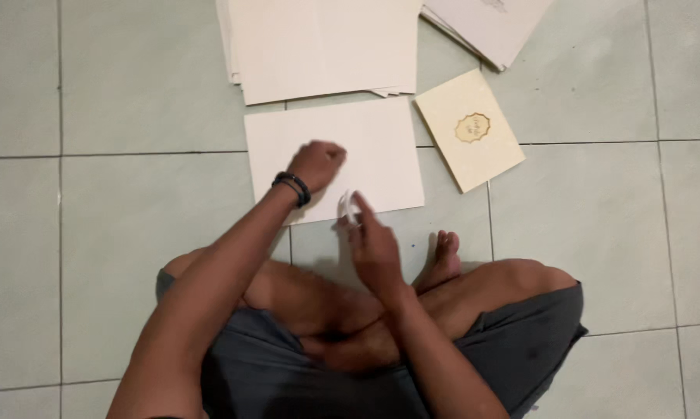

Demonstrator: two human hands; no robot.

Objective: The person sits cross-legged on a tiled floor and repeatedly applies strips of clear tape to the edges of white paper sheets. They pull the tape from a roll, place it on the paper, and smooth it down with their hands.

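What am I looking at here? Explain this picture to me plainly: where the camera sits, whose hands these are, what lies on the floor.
The camera sits on a person's head and looks straight down. The person sits cross-legged on a tiled floor.

The left hand, with a dark wristband, rests as a loose fist on a blank sheet. The right hand holds something small and pale at the sheet's near edge; it is too blurred to name.

Beyond lie a stack of sheets and a second stack. To the right lies a cream card with a gold emblem.
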